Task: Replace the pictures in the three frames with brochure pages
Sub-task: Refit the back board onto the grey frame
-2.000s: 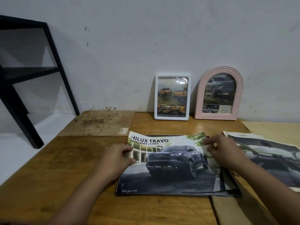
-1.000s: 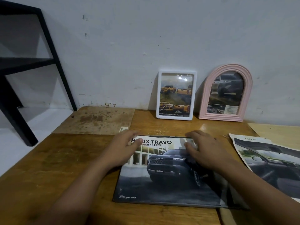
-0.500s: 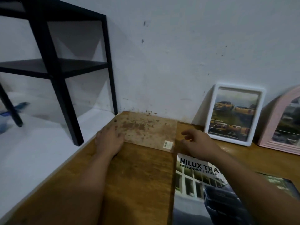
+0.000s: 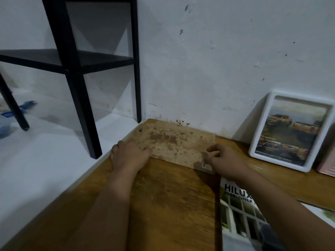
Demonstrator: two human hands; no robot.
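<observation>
Stained brown board, prob. the 3rd frame's backing, lies flat mid-frame w/ long axis running left-right btwn both hands: left hand w/ curled fingers on its left corner, right hand loosely curled at its right corner, grip unclear; brochure lower right.

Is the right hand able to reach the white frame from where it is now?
Probably yes. The right hand rests at the stained board's corner, and only bare table lies between it and the white frame.
</observation>
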